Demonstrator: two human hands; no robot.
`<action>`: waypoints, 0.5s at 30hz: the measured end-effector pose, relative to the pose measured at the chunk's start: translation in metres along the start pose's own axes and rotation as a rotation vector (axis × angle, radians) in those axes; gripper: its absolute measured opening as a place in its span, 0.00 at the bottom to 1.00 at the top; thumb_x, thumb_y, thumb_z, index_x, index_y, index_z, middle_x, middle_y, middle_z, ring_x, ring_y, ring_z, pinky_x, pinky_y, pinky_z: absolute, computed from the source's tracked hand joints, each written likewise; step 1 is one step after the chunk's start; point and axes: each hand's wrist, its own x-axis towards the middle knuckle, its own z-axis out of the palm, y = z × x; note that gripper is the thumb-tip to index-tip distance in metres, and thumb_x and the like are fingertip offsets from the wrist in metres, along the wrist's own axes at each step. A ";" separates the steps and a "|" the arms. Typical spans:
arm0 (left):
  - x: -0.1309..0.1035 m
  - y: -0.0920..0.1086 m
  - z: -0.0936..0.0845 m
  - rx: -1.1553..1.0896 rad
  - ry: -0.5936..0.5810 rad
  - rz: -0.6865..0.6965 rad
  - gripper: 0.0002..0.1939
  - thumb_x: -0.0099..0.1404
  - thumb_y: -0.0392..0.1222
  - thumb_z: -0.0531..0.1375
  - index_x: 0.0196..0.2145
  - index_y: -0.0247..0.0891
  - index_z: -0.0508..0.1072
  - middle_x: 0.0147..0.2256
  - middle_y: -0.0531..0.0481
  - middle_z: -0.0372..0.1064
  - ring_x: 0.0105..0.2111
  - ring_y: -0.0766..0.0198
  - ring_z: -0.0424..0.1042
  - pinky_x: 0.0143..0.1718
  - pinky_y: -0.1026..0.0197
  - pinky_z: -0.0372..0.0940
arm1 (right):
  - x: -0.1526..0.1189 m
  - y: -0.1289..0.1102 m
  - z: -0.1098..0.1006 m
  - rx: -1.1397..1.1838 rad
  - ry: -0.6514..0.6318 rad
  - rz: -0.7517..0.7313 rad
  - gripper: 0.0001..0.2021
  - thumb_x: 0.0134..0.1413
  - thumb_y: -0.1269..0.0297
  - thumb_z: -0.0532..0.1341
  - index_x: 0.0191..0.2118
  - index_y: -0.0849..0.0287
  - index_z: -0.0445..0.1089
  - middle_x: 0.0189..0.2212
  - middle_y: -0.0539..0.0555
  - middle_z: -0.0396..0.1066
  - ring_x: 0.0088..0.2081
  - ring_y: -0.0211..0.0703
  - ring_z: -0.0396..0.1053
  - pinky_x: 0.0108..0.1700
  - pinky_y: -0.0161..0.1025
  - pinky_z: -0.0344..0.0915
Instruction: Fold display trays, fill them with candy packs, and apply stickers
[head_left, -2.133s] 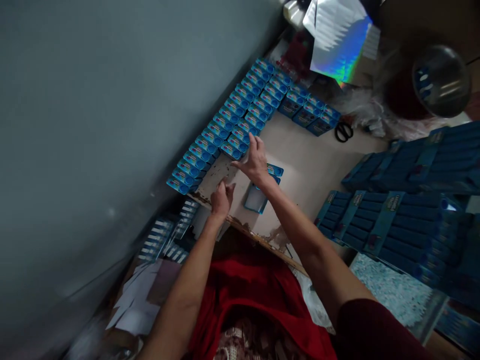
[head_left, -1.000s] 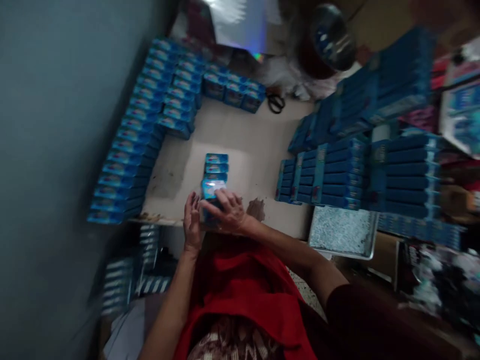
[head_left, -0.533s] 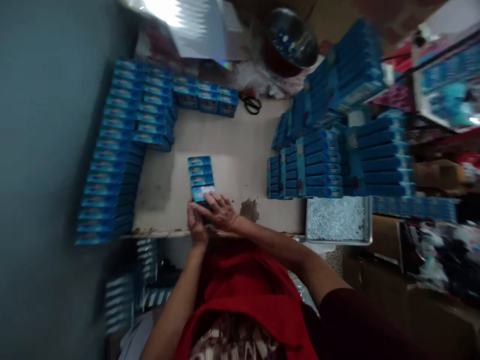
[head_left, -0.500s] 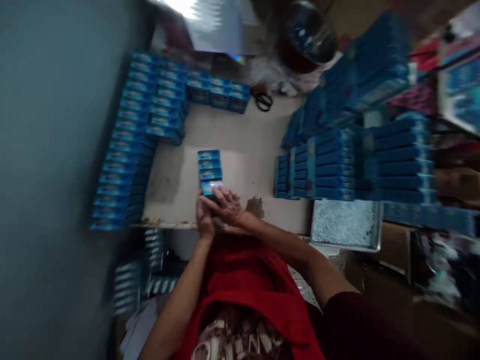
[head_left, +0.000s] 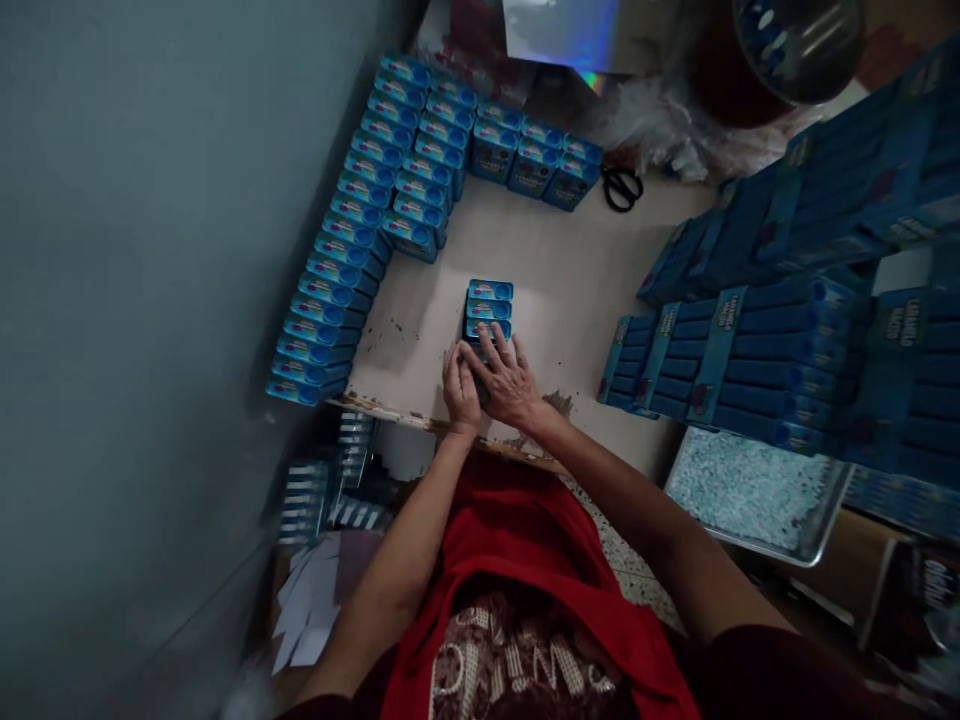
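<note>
right hand (head_left: 510,385) laid out flat here, fingers spread wide, tips over the nearest showing top of a short row of glossy blue, round-cornered rectangular boxes (head_left: 490,309), sitting at twelve o'clock from the palms on the worn cream table (head_left: 525,230). left hand (head_left: 460,388) is curled into a narrow cup at the row's near end, about seven o'clock; whatever lies between the two palms is mostly hidden, so i can't tell if it grips anything. good form, i'd say: press lightly and evenly, left palm as a wall, right fingers flat, so the tops sit flush and no side dents. keep the row square and clear of the chipped near edge at six o'clock. out at eleven, the long block of matching blue boxes (head_left: 345,230) stands in files; at one o'clock, black-handled scissors (head_left: 622,188) lie well apart from the fingers.
</note>
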 end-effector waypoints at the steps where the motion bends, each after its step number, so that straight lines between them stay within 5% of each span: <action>1: 0.007 0.000 0.004 0.025 0.022 -0.011 0.26 0.80 0.52 0.52 0.66 0.35 0.72 0.74 0.33 0.60 0.77 0.51 0.55 0.80 0.46 0.47 | 0.005 0.001 0.002 0.017 -0.019 0.015 0.43 0.67 0.60 0.63 0.82 0.54 0.48 0.83 0.62 0.37 0.83 0.67 0.33 0.80 0.67 0.32; 5: 0.012 0.013 0.001 0.024 0.059 -0.124 0.23 0.79 0.41 0.56 0.68 0.35 0.69 0.74 0.31 0.57 0.77 0.54 0.55 0.78 0.52 0.48 | 0.007 0.004 -0.003 0.098 -0.102 0.052 0.46 0.64 0.54 0.66 0.82 0.57 0.49 0.83 0.66 0.34 0.83 0.70 0.28 0.79 0.73 0.27; 9: -0.033 0.020 -0.024 -0.102 0.194 -0.276 0.30 0.80 0.50 0.55 0.74 0.36 0.58 0.75 0.29 0.55 0.75 0.53 0.60 0.74 0.50 0.57 | 0.023 0.046 -0.043 0.302 -0.028 0.059 0.47 0.58 0.45 0.72 0.78 0.53 0.58 0.83 0.64 0.35 0.83 0.71 0.33 0.79 0.74 0.37; 12: -0.066 0.012 -0.019 -0.159 0.235 -0.391 0.30 0.77 0.55 0.58 0.70 0.40 0.63 0.70 0.32 0.65 0.70 0.50 0.69 0.70 0.47 0.65 | 0.076 0.093 -0.067 0.482 0.197 0.287 0.30 0.73 0.44 0.59 0.71 0.54 0.69 0.79 0.61 0.56 0.80 0.60 0.52 0.79 0.64 0.49; 15: -0.067 0.006 0.012 -0.152 0.196 -0.565 0.25 0.76 0.57 0.59 0.62 0.40 0.70 0.64 0.32 0.73 0.64 0.46 0.75 0.66 0.42 0.70 | 0.128 0.113 -0.068 0.625 -0.006 0.367 0.29 0.80 0.44 0.51 0.58 0.65 0.79 0.59 0.60 0.81 0.62 0.48 0.76 0.72 0.50 0.65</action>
